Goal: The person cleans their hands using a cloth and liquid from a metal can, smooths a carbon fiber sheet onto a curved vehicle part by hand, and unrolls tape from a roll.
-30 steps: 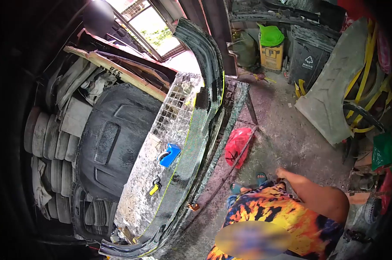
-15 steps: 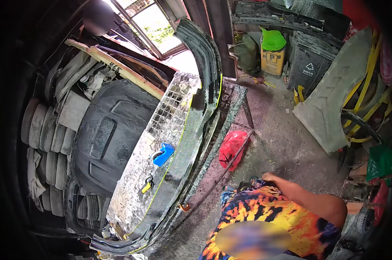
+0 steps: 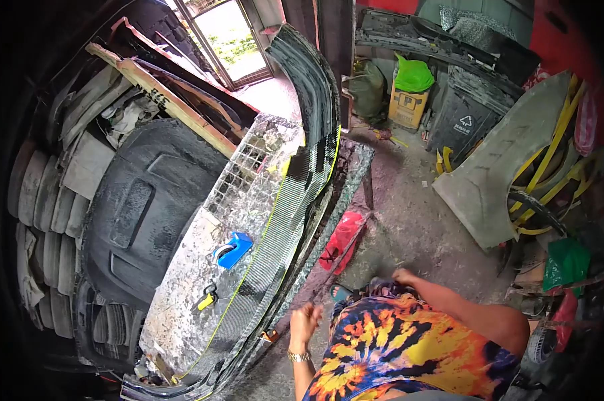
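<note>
My left hand (image 3: 306,321), with a metal watch on its wrist, is raised with curled fingers beside the near edge of a long, curved carbon-weave car body panel (image 3: 272,237). It appears apart from the panel, and nothing shows in it. Held out past my patterned shirt, my right hand (image 3: 403,276) is small in view, its fingers folded and nothing visible in them. Yellow tape lines the panel's edges. Behind it on the worktable (image 3: 175,314) lie a blue tape dispenser (image 3: 233,251) and a small yellow-and-black tool (image 3: 207,299). An orange clamp (image 3: 270,335) sits at the panel's near edge.
A dark car hood (image 3: 148,214) leans behind the table. A red bag (image 3: 342,242) hangs or lies by the table's leg. A grey fender (image 3: 506,167), a black bin (image 3: 459,120) and a yellow box (image 3: 407,109) stand to the right.
My left hand has come into view beside the panel. My right hand has shifted slightly left in view. The whole scene has moved left as my head turned.
</note>
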`<state>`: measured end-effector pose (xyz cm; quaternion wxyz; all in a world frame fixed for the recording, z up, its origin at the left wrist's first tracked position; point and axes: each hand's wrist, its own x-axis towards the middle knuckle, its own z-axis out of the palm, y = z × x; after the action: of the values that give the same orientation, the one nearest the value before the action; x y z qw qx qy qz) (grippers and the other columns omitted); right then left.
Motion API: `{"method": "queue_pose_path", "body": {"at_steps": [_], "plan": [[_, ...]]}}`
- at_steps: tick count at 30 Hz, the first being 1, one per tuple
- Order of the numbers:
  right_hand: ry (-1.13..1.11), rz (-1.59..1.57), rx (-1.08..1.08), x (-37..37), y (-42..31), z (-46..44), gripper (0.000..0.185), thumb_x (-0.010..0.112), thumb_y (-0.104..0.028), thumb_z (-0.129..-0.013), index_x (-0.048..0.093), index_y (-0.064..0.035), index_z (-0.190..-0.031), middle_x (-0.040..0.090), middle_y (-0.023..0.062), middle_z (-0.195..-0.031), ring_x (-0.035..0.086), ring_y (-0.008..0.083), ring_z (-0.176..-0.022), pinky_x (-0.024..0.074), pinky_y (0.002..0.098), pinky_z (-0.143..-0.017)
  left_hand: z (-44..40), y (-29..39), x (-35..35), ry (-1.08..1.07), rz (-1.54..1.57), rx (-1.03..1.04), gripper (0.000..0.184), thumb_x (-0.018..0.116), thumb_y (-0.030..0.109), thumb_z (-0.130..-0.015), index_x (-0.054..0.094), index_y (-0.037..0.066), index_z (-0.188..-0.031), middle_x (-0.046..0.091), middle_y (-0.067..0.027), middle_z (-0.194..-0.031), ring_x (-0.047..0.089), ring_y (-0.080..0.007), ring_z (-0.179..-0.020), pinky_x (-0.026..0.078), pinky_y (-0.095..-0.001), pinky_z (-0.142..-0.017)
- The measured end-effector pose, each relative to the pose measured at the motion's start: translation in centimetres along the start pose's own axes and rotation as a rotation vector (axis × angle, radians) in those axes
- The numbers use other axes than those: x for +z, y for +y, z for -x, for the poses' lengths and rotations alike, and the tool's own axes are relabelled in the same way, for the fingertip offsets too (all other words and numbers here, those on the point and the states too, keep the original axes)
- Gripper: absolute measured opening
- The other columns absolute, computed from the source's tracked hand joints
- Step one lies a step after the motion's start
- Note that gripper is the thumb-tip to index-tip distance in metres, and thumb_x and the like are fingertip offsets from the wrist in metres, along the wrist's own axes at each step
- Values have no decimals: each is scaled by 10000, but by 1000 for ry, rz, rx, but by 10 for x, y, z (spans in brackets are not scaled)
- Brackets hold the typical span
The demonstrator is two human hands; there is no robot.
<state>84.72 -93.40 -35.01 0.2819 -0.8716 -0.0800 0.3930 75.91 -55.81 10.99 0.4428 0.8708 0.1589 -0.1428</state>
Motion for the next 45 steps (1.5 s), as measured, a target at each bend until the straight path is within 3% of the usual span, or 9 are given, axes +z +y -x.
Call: {"method": "queue_pose_path", "body": {"at_steps": [2,4,7,10,15,21,29,38,45], "plan": [[87,124,-173,-23,-26,-11,223,627,-248,-790,689,-37,-829,691,175,-878,668,354,-833,509,451,-726,-33,24,-11,88,-170,168,256,661,125,-901,546,-24,-727,593,-148,-602,573,-217,-483,444,-369,-515],[232,-287,-53,-105,-109,69,202,659,-189,-791,697,-33,-914,679,176,-1027,644,342,-989,503,407,-832,-67,37,-14,195,-320,370,200,620,172,-920,588,7,-813,606,-174,-718,609,-378,-667,474,-435,-598],[188,-263,-80,-144,-110,67,219,667,-214,-796,709,-51,-936,688,176,-993,663,315,-952,507,406,-810,-121,67,-25,256,-194,467,151,645,133,-892,584,15,-821,588,-185,-778,597,-383,-752,462,-444,-639],[-45,-349,184,-193,-100,52,166,650,-161,-856,696,-50,-970,640,61,-729,584,160,-584,482,309,-510,-175,87,-33,391,-232,443,184,655,130,-888,574,2,-784,556,-162,-741,561,-374,-699,455,-427,-632],[-217,-548,414,-250,-61,15,250,615,-162,-885,644,-56,-1110,636,57,-745,563,144,-529,477,288,-461,-258,117,-40,734,-218,504,135,676,125,-879,652,14,-951,602,-154,-949,590,-312,-880,467,-397,-792],[-107,-565,314,-336,-20,-52,228,579,-137,-910,622,-56,-1119,666,77,-826,597,138,-579,469,285,-450,-344,138,-35,778,-458,377,879,777,407,-759,340,104,-1460,388,-163,-1458,375,-351,-1335,306,-466,-1079],[-89,-609,378,-422,0,-91,224,555,-186,-940,597,-109,-1146,678,78,-924,653,171,-708,495,316,-530,-386,143,-60,474,-620,185,1260,886,384,-570,126,159,-1550,302,-149,-1535,303,-346,-1402,263,-487,-1107],[-188,-642,495,-404,15,-78,208,557,-181,-944,566,-99,-1134,648,59,-896,630,172,-680,501,329,-545,-402,151,-82,325,-499,123,1223,878,348,-606,126,147,-1548,298,-170,-1539,321,-338,-1404,291,-481,-1120],[-201,-648,462,-402,22,-81,229,558,-184,-946,563,-85,-1153,669,78,-922,657,170,-690,539,310,-544,-394,174,-91,828,-2,253,768,756,192,-819,359,38,-1457,496,-173,-1384,487,-299,-1273,390,-384,-1058]]}}
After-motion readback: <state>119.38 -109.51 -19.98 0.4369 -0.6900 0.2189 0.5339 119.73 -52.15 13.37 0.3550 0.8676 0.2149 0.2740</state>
